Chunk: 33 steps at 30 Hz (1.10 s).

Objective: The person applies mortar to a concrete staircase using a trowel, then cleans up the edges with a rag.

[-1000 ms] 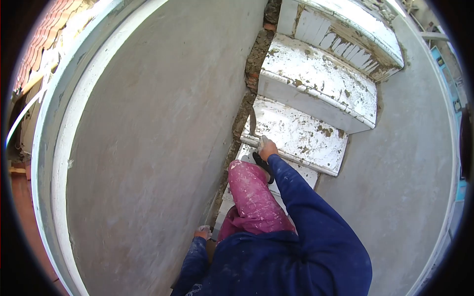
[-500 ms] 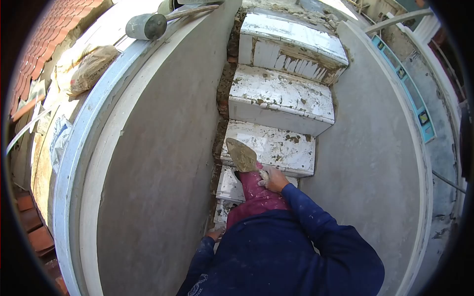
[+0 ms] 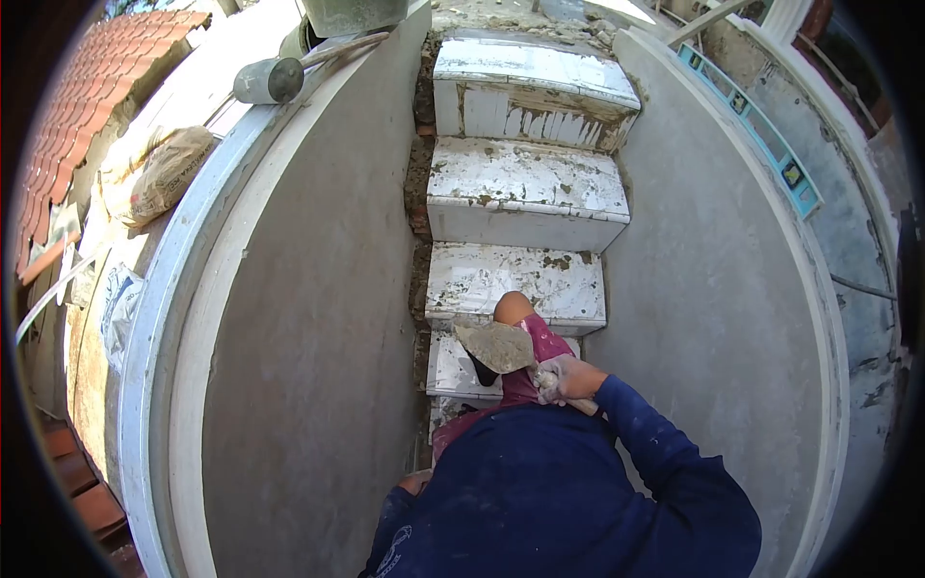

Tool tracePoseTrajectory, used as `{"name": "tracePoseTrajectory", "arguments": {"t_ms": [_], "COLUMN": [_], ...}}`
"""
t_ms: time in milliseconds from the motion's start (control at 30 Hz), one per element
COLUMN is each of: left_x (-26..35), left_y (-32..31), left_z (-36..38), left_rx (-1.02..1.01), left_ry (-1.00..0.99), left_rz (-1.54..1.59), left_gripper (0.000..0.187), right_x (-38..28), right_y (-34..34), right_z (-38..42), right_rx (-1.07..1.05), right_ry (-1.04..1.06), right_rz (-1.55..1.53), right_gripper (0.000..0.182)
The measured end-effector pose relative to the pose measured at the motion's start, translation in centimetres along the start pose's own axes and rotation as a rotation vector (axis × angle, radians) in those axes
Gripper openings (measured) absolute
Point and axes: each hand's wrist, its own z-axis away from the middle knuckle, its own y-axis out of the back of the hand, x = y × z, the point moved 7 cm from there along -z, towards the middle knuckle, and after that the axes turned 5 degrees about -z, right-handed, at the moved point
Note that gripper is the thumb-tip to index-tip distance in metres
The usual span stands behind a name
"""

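My right hand (image 3: 570, 379) is closed round the handle of a trowel, in front of my raised knee. The mortar-smeared blade (image 3: 497, 347) points left over my leg and a lower step. Only a small part of my left hand (image 3: 415, 482) shows, low beside my body at the left wall; its fingers are hidden. White-tiled steps (image 3: 520, 277) with splashes of mortar rise ahead of me.
Grey plastered walls (image 3: 318, 289) flank the stairs. On the left ledge lie a mallet (image 3: 269, 81) and a bucket (image 3: 355, 12), with a paper sack (image 3: 166, 173) beyond. A blue spirit level (image 3: 752, 125) rests along the right wall.
The trowel blade has turned to point more to the left and sits lower. My right hand has moved slightly right and down. My knee shows now, and my left hand is more hidden.
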Motion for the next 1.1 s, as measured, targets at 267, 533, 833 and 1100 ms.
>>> {"name": "tracePoseTrajectory", "arguments": {"t_ms": [267,533,833,1100], "left_x": [4.0,9.4,33.2,69.2], "left_y": [2.5,2.2,-4.9,-16.9], "left_z": [-3.7,-0.8,-4.5,0.4], "left_rx": [0.293,0.376,0.271,0.272], "left_ry": [-0.126,-0.011,-0.554,-0.954], "left_rz": [-0.639,-0.225,-0.291,-0.214], "left_gripper": [0.024,0.018,0.02,0.017], "right_x": [-7.7,-19.0,-17.9,-22.9], "right_y": [2.8,9.7,14.9,21.3], "right_z": [4.4,12.4,8.7,-1.9], "right_rx": [0.307,0.462,0.688,0.761], "right_ry": [0.277,0.985,1.041,0.969], "right_rz": [-0.251,-0.784,-0.829,-0.576], "right_gripper": [0.023,0.034,0.035,0.037]}}
